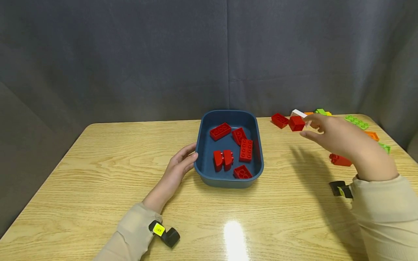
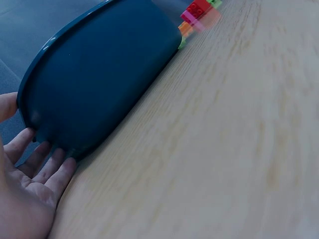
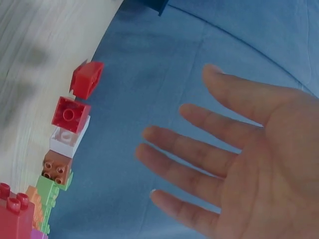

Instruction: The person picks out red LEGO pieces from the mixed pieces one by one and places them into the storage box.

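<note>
My left hand [image 1: 174,167] rests against the left side of a dark blue bin [image 1: 225,183], its fingertips touching the outer wall near the rim. Several red toy bricks lie in the bin, among them a curved pair [image 1: 223,160] and a studded one [image 1: 246,150]. Over the right part of the table hovers my right hand [image 1: 343,136], thumb and fingers apart, with nothing held. Just beyond its fingertips is a red brick [image 1: 296,123], whose hollow underside [image 3: 71,114] shows in the right wrist view. Another red brick [image 1: 279,120] lies to the left of it.
Behind the right hand are a white brick [image 1: 298,114], a light green plate [image 1: 356,122], an orange piece [image 1: 372,136] and a red brick [image 1: 340,160], partly hidden by the arm. A grey curtain [image 1: 156,61] hangs along the table's back edge.
</note>
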Action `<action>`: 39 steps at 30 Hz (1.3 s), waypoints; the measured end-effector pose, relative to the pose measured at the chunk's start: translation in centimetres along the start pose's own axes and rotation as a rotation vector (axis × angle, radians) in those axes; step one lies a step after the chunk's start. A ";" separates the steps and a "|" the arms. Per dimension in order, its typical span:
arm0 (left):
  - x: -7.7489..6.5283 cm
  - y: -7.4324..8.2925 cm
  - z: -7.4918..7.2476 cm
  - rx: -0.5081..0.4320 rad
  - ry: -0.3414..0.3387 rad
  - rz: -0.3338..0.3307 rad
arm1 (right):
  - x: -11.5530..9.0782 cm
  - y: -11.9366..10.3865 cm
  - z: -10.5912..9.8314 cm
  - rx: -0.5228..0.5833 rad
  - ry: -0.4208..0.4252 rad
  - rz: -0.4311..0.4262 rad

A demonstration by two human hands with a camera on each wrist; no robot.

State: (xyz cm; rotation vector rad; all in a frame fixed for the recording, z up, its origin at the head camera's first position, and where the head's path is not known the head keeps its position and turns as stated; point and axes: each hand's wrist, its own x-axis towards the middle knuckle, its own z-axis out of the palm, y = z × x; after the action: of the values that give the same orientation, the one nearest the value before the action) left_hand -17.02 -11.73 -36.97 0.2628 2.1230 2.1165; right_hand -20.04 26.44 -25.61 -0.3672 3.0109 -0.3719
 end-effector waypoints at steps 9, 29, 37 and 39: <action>0.0 0.0 0.0 0.003 0.004 0.004 | -0.1 1.3 -0.4 -0.044 -0.049 0.051; 0.2 -0.1 -0.1 -0.015 0.002 0.008 | -0.9 4.1 -0.5 -0.072 -0.039 0.356; 0.1 -0.1 -0.1 -0.001 0.008 -0.004 | -1.1 6.0 -0.5 -0.070 -0.129 0.370; 0.1 -0.1 -0.1 0.002 0.006 -0.003 | -1.0 6.2 -0.4 -0.072 -0.154 0.378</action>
State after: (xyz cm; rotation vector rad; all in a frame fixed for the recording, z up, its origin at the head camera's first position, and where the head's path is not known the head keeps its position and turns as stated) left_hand -17.12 -11.83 -37.03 0.2528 2.1273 2.1168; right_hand -20.49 32.63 -26.70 0.1632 2.8580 -0.1934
